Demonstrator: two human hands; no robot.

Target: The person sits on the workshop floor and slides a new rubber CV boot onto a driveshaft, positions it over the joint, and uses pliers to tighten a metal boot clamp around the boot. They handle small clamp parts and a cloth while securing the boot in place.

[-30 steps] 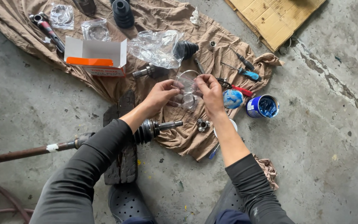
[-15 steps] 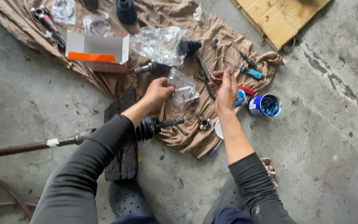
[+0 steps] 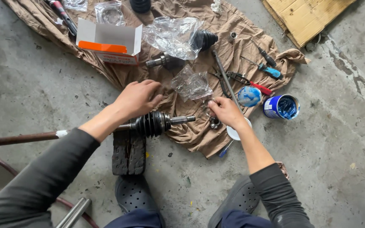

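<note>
Left hand: the left hand (image 3: 137,98) hovers flat, fingers spread and holding nothing, just above the black ribbed rubber boot (image 3: 153,123) of the long metal axle shaft (image 3: 30,137).
Right hand: the right hand (image 3: 226,111) has its fingertips pinched narrow near a small metal ring part (image 3: 214,123); I cannot tell if it really holds something.
Axle shaft: it lies across the concrete floor (image 3: 34,93) from the left edge, rests on a dark rubber block (image 3: 128,153), and its splined end reaches onto the brown cloth (image 3: 191,135).
Clear plastic bag: a crumpled clear plastic bag (image 3: 191,84) lies on the cloth between the two hands.
Near the right hand: a white round lid (image 3: 235,133), a blue grease lid (image 3: 249,96) and an open blue can (image 3: 281,107) near the right edge of the cloth.
Far edge of cloth: a white and orange cardboard box (image 3: 108,42), another black boot (image 3: 204,39), a blue-handled screwdriver (image 3: 267,69).
</note>
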